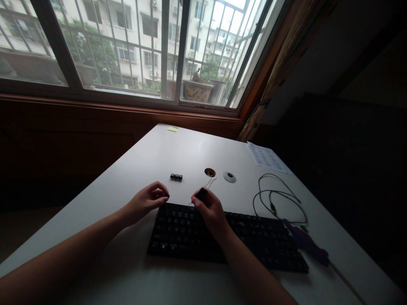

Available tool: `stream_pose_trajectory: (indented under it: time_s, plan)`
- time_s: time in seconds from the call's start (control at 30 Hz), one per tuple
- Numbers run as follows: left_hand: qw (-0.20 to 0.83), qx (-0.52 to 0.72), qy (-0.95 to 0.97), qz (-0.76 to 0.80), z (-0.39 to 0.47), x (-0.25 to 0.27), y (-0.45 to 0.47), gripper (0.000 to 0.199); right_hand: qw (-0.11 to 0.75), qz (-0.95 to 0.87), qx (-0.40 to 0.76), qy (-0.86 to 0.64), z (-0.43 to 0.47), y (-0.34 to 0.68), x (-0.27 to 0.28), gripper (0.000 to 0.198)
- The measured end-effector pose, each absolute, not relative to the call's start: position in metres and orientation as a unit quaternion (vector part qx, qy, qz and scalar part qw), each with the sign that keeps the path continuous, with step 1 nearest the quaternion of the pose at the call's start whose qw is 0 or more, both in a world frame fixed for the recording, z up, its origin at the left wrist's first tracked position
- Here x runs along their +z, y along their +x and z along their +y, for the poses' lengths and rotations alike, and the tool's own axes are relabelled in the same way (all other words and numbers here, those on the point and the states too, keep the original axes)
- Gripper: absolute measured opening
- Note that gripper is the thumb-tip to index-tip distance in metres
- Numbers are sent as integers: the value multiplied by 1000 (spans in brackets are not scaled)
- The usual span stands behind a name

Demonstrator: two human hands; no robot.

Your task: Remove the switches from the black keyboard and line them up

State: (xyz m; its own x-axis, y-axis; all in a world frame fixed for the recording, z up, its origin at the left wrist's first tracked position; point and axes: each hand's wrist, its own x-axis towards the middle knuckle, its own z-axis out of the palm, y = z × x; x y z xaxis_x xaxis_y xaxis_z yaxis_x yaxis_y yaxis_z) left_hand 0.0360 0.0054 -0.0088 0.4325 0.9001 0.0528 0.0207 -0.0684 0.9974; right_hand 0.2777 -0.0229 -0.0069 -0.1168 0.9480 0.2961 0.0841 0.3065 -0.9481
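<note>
**Keyboard (254,239) near, binder clip (201,194) in your right hand (210,207), small black piece in your left**

Handling, near to far:
- Keyboard lies flat on the table (117,267), near side, right of centre. Should be stiff and fairly light; may skid on the smooth top. Steady it by the frame edge, not the keys.
- Binder clip is above the keyboard's far edge, your right thumb and fingers gripping its black body. Expect light, stiff, springy metal. Body is the right hold; the thin wire handles would flex.
- Your left hand (149,197) pinches the small black piece (167,195) thumb to finger, just off the keyboard's far left corner. Probably a keycap: light, hard, slippery, easy to drop. Pinch opposite sides.

Counts, near to far:
- 1 keyboard
- 1 purple-handled tool (308,245), near right
- 1 clip, 1 piece in hand
- 1 cable (272,207), looped, right; could be more, can't tell
- 3 loose keycaps (176,177) in a row, beyond your left hand
- 1 table hole (210,172), 1 grey ring (229,177) to its right
- 1+ printed sheet (269,158), far right
- 1 yellow note (172,128), far edge
</note>
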Motion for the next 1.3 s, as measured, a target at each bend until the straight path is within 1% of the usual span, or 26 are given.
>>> stream_pose_trajectory:
  time_s: [0.2,0.33,0.6,0.87,1.03,1.17,1.3]
  plan:
    - [556,383,629,385,8,-10,34,22,518,-617,422,-416,-23,279,-8,14]
    - [565,382,626,378,8,-11,34,21,516,-617,418,-422,-23,278,-9,15]
    - [561,378,636,372,9,-11,34,24,519,-622,411,-418,-22,278,-9,16]
    - [522,380,664,378,11,-10,33,24,522,-620,409,-419,-22,278,-10,12]
    - [546,383,636,388,12,-14,33,24,520,-634,396,-414,-23,277,-10,11]
    - [570,390,615,382,12,-16,33,29,512,-664,357,-412,-24,276,-10,6]
    - [580,385,610,378,11,-15,33,31,515,-679,339,-398,-24,275,-10,12]
